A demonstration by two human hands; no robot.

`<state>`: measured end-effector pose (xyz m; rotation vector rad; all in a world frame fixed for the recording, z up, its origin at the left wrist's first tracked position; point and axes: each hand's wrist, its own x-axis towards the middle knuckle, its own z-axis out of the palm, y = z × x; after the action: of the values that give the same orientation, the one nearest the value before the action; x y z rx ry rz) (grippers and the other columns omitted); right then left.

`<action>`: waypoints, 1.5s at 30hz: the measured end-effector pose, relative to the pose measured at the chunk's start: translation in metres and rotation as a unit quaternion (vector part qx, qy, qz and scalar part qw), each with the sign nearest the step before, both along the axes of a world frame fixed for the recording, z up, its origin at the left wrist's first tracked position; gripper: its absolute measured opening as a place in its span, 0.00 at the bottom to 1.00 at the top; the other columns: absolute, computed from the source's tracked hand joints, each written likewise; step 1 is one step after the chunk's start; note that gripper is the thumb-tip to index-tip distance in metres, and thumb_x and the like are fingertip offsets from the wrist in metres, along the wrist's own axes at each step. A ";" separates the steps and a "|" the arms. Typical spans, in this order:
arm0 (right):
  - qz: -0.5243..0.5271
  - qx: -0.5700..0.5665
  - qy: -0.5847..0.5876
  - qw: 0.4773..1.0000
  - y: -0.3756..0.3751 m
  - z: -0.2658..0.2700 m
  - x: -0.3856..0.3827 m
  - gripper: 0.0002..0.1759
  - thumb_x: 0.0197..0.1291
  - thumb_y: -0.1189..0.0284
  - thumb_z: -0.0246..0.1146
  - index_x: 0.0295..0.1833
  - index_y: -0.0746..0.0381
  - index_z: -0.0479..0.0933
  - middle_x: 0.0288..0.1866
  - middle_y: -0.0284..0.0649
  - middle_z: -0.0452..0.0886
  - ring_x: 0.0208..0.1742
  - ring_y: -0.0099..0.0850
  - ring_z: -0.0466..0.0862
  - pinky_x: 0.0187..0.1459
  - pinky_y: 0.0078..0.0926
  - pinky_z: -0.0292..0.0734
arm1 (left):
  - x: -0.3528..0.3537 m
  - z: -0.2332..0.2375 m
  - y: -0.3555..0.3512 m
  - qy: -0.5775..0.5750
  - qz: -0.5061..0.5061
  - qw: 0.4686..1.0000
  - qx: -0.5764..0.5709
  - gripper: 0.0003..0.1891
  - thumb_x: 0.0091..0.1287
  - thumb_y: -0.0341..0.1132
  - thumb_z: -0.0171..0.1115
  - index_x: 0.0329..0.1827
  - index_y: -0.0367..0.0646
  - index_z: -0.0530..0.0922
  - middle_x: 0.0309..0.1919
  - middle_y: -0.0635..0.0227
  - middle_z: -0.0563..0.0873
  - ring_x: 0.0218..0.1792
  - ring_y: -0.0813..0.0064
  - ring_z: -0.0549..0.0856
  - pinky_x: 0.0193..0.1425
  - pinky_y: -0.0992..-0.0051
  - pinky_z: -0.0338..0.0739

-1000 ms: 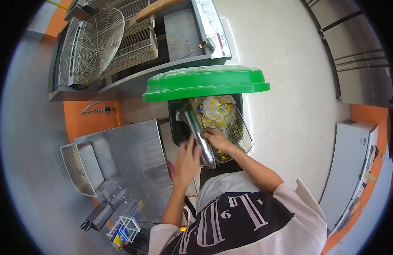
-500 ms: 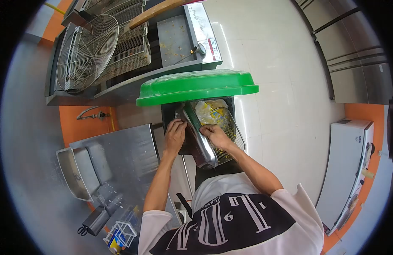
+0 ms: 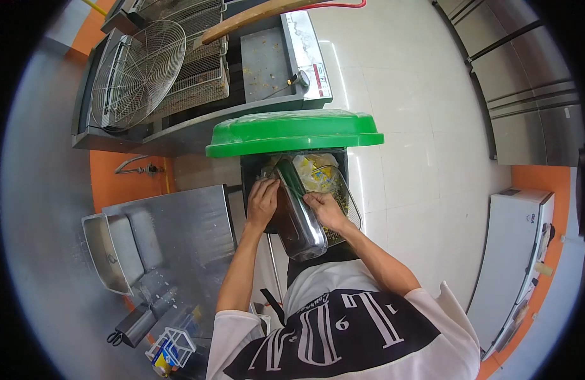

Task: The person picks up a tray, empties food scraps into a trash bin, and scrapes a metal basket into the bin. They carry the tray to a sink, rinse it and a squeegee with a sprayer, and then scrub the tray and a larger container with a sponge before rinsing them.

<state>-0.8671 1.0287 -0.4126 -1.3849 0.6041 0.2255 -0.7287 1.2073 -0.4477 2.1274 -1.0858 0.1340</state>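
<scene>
Both of your hands are on the steel pan, which hangs tilted over the open black bin with its far end dipping under the raised green lid. Your left hand has its grip closed over the pan's left edge, and your right hand has its grip closed on the right edge, fingers curled round the rim. A wire basket with yellow scraps in it lies inside the bin, just beside the pan and under your right hand. As I judge it, the steel looks smooth and may be greasy, so the pan could slide out of your fingers and drop into the bin. The far end sits close to the lid and could knock it, swinging it down on your hands. Tilted this steeply, whatever the pan holds could run past the bin's near wall onto the floor or your shirt, and the basket could snag the pan's corner. As for writing, large pale letters and the digits 1 and 9 show upside down on your dark shirt front, but the whole word cannot be made out. The fryer beyond the bin has a red-striped label, and the white unit at the right has a small mark; both are too small to read.
</scene>
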 end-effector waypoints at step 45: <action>-0.099 -0.131 0.017 0.986 -0.021 -0.045 0.030 0.17 0.71 0.67 0.60 0.43 0.73 0.85 0.29 0.37 0.84 0.31 0.24 0.76 0.39 0.29 0.74 | -0.062 0.088 -0.040 0.315 -0.072 0.941 0.104 0.14 0.61 0.37 0.74 0.42 0.43 0.77 0.48 0.65 0.85 0.60 0.61 0.77 0.64 0.58 0.64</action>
<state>-0.8370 1.0072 -0.4573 -1.5636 0.8177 0.0082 -0.7910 1.1675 -0.3601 2.0344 -0.8803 -0.7139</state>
